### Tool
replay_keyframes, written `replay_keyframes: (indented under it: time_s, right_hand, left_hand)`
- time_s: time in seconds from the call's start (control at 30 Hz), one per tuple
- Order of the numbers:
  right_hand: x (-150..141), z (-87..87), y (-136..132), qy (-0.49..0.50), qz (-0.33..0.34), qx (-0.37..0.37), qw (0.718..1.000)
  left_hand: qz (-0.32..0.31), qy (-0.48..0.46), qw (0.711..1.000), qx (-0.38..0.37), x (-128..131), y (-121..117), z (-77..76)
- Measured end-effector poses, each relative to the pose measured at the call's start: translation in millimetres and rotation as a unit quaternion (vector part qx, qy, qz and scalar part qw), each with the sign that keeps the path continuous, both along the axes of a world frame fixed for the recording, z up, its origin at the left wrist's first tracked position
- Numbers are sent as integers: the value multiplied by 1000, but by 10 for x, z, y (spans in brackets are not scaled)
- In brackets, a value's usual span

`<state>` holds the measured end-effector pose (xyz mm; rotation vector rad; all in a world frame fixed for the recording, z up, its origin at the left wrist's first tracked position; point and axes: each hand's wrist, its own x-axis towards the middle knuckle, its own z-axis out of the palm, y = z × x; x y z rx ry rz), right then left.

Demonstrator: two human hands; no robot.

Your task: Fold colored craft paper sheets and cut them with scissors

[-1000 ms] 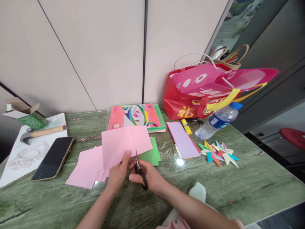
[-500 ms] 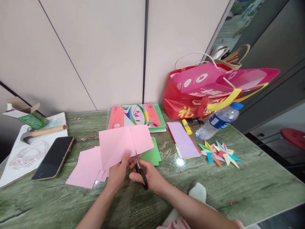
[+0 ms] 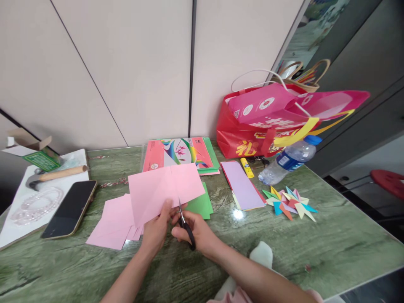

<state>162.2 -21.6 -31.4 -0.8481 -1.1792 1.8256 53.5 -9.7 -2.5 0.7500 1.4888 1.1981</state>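
Observation:
My left hand (image 3: pixel 158 226) pinches the lower edge of a pink sheet of paper (image 3: pixel 151 189), thumb on top. A crease runs down the sheet. In my right hand (image 3: pixel 197 229) is a pair of scissors (image 3: pixel 187 229) with black handles, its blades at the sheet's lower edge by my left thumb. The blade tips point away from me, and part of the blades shows over the paper. More pink sheets (image 3: pixel 110 225) lie to the left of my left hand. Green paper (image 3: pixel 203 204) lies partly hidden behind the held sheet.
A coloured-paper pack (image 3: pixel 179 153) lies at the wall. Rightward are purple strips (image 3: pixel 244 185), a glue stick (image 3: pixel 247 167), a bottle (image 3: pixel 288 160), folded paper stars (image 3: pixel 290 202) and a red bag (image 3: pixel 252 122). Leftward are a phone (image 3: pixel 70 209), a hammer (image 3: pixel 57 174) and a bead string (image 3: pixel 38 206).
The scissor blades have closed somewhat, and less of them shows over the pink sheet. The sheet's left side has shifted slightly left. Both hands stay nearly in place.

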Motion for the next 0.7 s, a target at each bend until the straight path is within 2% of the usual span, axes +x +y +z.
replay_keyframes:
  time_s: [0.3,0.7]
  right_hand:
    - [-6,-12,-4,5,-10,1,1000]
    - [-9,-14,0,9,-10,-2,1000]
  left_hand:
    - [-32,-42,998,21,-39,0,-113]
    - [-33,-44,998,22,-38,-4,-88]
